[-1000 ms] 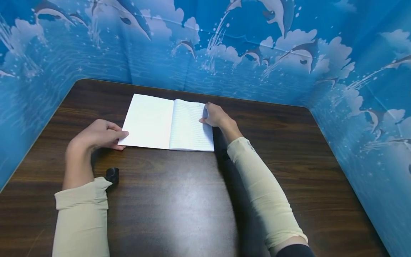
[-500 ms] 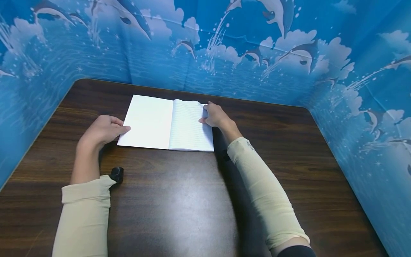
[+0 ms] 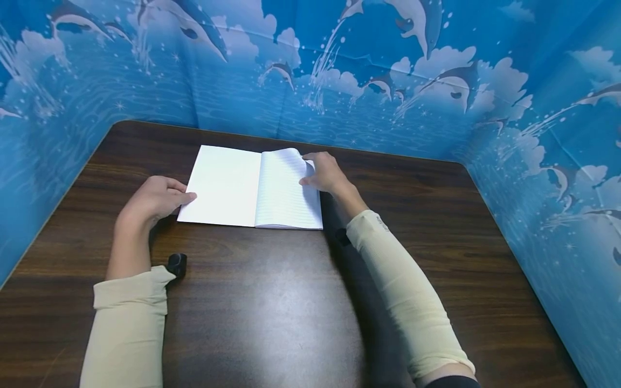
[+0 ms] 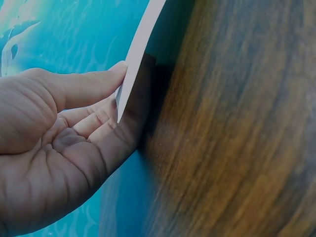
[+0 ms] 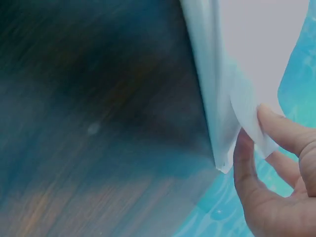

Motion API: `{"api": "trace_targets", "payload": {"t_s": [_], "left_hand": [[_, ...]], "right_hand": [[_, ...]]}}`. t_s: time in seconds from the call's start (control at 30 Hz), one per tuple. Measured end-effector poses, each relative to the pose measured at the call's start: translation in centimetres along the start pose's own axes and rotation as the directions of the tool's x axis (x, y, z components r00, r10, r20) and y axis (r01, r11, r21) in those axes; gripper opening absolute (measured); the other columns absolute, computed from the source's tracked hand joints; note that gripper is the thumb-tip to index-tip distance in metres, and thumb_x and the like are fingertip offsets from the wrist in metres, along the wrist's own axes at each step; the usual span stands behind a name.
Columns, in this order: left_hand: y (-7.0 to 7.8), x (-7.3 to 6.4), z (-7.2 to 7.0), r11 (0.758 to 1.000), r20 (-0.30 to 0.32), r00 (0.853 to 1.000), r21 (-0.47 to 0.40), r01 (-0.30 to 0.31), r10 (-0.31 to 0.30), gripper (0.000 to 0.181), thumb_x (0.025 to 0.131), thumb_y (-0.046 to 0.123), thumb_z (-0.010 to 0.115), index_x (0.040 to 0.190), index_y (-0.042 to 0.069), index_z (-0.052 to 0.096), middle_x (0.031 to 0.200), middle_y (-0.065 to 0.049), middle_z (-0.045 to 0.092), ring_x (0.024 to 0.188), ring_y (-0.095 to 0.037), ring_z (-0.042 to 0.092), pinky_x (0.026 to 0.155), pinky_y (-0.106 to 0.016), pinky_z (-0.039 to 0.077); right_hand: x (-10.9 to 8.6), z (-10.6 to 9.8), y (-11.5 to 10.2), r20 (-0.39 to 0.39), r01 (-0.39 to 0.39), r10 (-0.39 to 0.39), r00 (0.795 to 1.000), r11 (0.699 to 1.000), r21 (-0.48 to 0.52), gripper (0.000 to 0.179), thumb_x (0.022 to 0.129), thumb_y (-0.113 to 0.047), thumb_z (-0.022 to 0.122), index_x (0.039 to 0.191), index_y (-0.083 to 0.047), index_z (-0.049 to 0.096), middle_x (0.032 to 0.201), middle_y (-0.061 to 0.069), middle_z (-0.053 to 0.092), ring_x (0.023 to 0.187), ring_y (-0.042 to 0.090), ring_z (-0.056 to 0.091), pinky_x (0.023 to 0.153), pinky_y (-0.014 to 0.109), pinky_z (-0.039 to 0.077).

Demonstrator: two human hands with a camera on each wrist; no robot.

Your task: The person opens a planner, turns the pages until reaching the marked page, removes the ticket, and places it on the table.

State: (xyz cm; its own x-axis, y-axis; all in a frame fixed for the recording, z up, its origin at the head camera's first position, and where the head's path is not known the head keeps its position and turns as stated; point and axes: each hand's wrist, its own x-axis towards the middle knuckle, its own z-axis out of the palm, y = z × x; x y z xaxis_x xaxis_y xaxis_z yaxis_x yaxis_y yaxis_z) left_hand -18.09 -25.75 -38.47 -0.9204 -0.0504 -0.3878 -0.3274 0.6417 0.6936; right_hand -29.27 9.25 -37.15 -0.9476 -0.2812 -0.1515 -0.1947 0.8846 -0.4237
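- Fingers of the right hand pinch a lined page near its far right corner, the sheet curling up between them.
- Left hand pinches the outer edge of the blank left leaf, thumb above, fingers beneath.
- The open notebook lies between both hands on the dark wooden table, a blue dolphin curtain behind.

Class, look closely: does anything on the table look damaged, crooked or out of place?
Little stands out. The notebook lies open, its lined page bending up at the far corner, where the right hand pinches it. The only oddity is a faint pale line on the table at near left, possibly a scratch.
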Motion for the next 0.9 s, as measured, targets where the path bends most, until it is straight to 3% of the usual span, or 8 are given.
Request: {"api": "trace_targets", "payload": {"t_s": [0.23,0.33,0.47,0.63,0.73,0.9], "left_hand": [[-0.2,0.1,0.1,1.0,0.015,1.0,-0.006,-0.006,0.006,0.059,0.11,0.029,0.057,0.148,-0.016,0.046,0.144,-0.036,0.046,0.123,-0.045,0.047,0.101,-0.06,0.047],[-0.3,0.2,0.0,1.0,0.015,1.0,-0.01,-0.007,0.008,0.06,0.11,0.03,0.058,0.149,-0.015,0.046,0.145,-0.036,0.046,0.125,-0.046,0.047,0.104,-0.064,0.046],[-0.5,0.2,0.0,1.0,0.018,1.0,-0.014,-0.002,0.002,0.061,0.11,0.032,0.058,0.149,-0.014,0.046,0.149,-0.037,0.044,0.13,-0.048,0.046,0.108,-0.067,0.044],[-0.5,0.2,0.0,1.0,0.024,1.0,-0.01,0.001,-0.001,0.061,0.11,0.033,0.057,0.15,-0.012,0.047,0.151,-0.037,0.044,0.132,-0.048,0.045,0.109,-0.067,0.043],[-0.4,0.2,-0.1,1.0,0.02,1.0,-0.007,-0.004,0.004,0.061,0.11,0.032,0.058,0.149,-0.013,0.047,0.15,-0.037,0.045,0.13,-0.048,0.046,0.108,-0.066,0.044],[-0.3,0.1,-0.2,1.0,0.017,1.0,-0.006,0.003,-0.002,0.06,0.111,0.031,0.058,0.149,-0.014,0.046,0.148,-0.037,0.045,0.127,-0.047,0.047,0.106,-0.064,0.045]], "right_hand": [[-0.3,-1.4,0.0,-0.029,-0.117,0.124,0.992,0.978,0.172,0.081,0.096,-0.025,0.084,0.163,-0.005,0.044,0.164,0.016,0.051,0.152,0.032,0.049,0.121,0.048,0.045],[-0.4,-1.9,-0.2,-0.033,-0.149,0.16,0.987,0.963,0.227,0.084,0.096,-0.028,0.084,0.163,-0.001,0.041,0.156,0.019,0.058,0.142,0.032,0.058,0.115,0.047,0.051],[-0.4,-2.3,-0.8,-0.038,-0.172,0.19,0.981,0.942,0.287,0.063,0.098,-0.028,0.082,0.149,0.001,0.058,0.128,0.015,0.068,0.111,0.027,0.065,0.095,0.038,0.056],[-0.5,-2.7,-1.4,-0.045,-0.198,0.233,0.971,0.9,0.389,0.031,0.101,-0.027,0.078,0.118,-0.002,0.07,0.098,0.007,0.058,0.087,0.018,0.055,0.074,0.03,0.046],[-0.5,-2.9,-2.0,-0.049,-0.192,0.238,0.97,0.875,0.444,0.024,0.101,-0.025,0.078,0.107,-0.003,0.068,0.089,0.006,0.056,0.081,0.017,0.055,0.074,0.032,0.048],[-0.4,-3.3,-3.1,-0.047,-0.173,0.22,0.974,0.865,0.471,0.023,0.102,-0.024,0.077,0.102,-0.004,0.065,0.086,0.006,0.057,0.078,0.017,0.059,0.088,0.045,0.058]]}}
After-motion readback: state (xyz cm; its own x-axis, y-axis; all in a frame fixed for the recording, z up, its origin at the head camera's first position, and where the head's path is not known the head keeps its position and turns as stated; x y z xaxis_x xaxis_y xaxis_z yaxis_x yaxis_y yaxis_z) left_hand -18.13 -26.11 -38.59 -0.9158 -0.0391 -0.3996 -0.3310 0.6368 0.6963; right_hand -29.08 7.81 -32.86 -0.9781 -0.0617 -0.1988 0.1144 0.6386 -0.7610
